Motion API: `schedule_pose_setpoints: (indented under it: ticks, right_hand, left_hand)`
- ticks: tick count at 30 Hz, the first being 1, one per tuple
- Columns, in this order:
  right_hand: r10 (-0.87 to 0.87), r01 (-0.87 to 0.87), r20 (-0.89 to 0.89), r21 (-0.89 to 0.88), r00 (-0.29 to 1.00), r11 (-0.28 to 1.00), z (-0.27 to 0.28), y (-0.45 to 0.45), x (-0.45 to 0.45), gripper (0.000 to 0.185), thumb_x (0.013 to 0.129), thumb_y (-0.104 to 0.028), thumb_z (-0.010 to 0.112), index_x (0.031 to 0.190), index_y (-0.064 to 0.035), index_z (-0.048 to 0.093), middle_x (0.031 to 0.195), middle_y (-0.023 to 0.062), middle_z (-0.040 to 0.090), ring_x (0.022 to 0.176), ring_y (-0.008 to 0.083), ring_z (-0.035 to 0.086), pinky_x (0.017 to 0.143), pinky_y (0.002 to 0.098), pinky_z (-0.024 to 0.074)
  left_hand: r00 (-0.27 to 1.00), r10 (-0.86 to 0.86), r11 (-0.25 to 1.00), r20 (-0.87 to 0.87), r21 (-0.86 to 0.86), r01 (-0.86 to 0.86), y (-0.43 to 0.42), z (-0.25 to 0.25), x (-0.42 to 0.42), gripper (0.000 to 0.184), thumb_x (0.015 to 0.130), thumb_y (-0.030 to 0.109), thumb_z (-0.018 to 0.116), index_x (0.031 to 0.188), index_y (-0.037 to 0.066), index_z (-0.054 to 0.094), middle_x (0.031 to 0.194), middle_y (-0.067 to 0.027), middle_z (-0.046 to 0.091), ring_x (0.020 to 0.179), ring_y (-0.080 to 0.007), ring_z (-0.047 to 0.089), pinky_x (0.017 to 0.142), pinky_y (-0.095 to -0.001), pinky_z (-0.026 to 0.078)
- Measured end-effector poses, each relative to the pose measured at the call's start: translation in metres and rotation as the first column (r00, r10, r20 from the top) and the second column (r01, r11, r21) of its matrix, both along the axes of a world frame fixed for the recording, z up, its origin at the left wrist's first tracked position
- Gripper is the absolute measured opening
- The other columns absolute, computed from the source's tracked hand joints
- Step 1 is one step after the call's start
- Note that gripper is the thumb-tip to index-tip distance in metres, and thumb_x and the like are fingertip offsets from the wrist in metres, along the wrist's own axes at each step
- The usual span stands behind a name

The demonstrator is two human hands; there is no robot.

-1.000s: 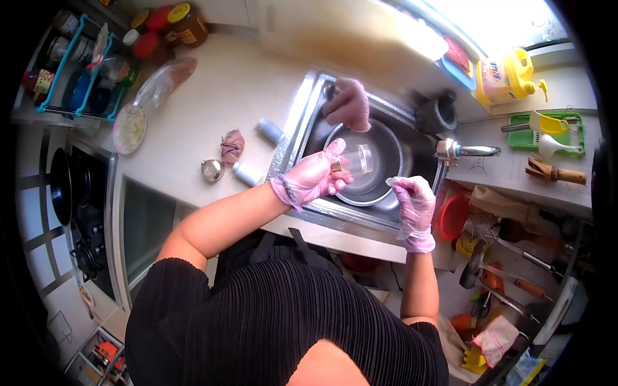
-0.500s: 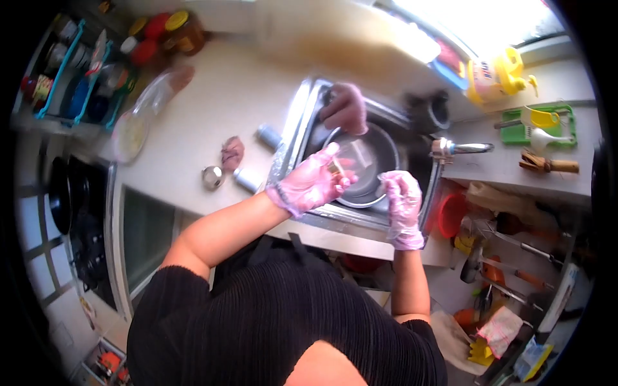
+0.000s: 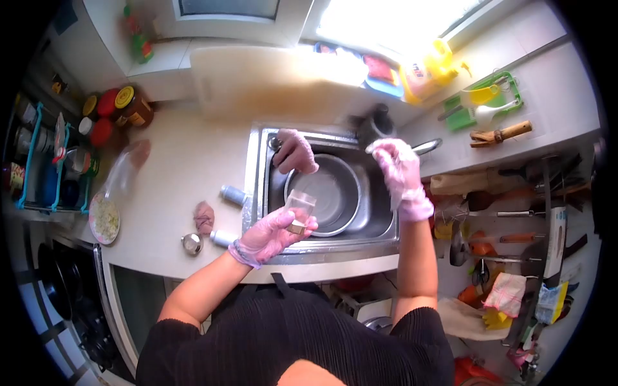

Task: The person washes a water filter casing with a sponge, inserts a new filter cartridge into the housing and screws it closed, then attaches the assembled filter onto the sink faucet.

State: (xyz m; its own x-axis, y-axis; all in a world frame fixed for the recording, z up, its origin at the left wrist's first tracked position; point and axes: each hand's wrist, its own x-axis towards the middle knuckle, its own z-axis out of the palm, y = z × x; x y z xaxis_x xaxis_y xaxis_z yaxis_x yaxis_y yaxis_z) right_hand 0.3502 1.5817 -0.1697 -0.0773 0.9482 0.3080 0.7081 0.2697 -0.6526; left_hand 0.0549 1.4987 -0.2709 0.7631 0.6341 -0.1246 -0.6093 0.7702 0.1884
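Observation:
My left hand (image 3: 270, 237), in a thin pink glove, is closed around a small clear container (image 3: 300, 204) with a brownish patch near its lower end. The container is above the near rim of the sink (image 3: 380, 212). Also gloved, my right hand (image 3: 397, 168) is raised over the sink's right side, beside the faucet (image 3: 427, 147). Its fingers are bent together, and what they pinch, if anything, is too small to name. A round metal basin (image 3: 335, 199) sits in the sink. A pinkish-brown cloth glove (image 3: 296, 152) hangs at the back left corner of the sink.
On the left counter are two grey cylinders (image 3: 233, 195), a crumpled brown piece (image 3: 204, 217) and a shiny metal ball (image 3: 191, 244). Farther left are a plate of chopped food (image 3: 104, 219) and jars (image 3: 133, 106). A yellow bottle (image 3: 428, 71) stands by the window. Utensils hang at right.
The view has shifted, showing more of the window wall. My right hand has moved forward, up to the faucet. My left hand still holds the clear container, now more upright.

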Motion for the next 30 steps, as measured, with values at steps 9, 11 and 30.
schedule_pose_setpoints:
  ticks: [9,11,30]
  right_hand:
    - [-0.251,0.272,0.793,0.112,0.555,0.956,-0.048,0.25,0.111,0.019,0.088,-0.016,0.055,0.092,-0.0064,0.071,0.093,0.0168,0.069,0.095,0.0323,0.066,0.086,0.0409,0.0505]
    - [-0.193,0.32,0.947,0.105,0.256,0.942,-0.052,0.268,0.11,0.019,0.088,-0.014,0.053,0.092,-0.0074,0.07,0.094,0.0162,0.07,0.097,0.0327,0.066,0.088,0.0413,0.0505]
    - [-0.136,0.014,0.826,0.153,0.546,0.988,-0.032,0.266,0.122,0.017,0.086,-0.008,0.053,0.1,-0.0048,0.063,0.095,0.0192,0.069,0.091,0.0366,0.066,0.082,0.0447,0.0502]
  left_hand:
    - [0.982,0.147,0.977,-0.12,-0.135,-0.163,-0.006,-0.034,0.013,0.048,0.095,0.024,0.062,0.131,-0.003,0.046,0.12,-0.0227,0.053,0.11,-0.0296,0.059,0.098,-0.0379,0.052]
    - [0.973,0.194,0.957,-0.124,-0.193,-0.215,-0.007,-0.042,0.015,0.047,0.096,0.021,0.06,0.134,-0.002,0.044,0.12,-0.0229,0.053,0.109,-0.0299,0.059,0.098,-0.0398,0.052]
    - [0.976,0.195,0.94,-0.1,-0.263,-0.215,0.002,-0.04,0.029,0.042,0.097,0.021,0.057,0.133,0.001,0.048,0.117,-0.0212,0.054,0.106,-0.0291,0.058,0.094,-0.0396,0.053]
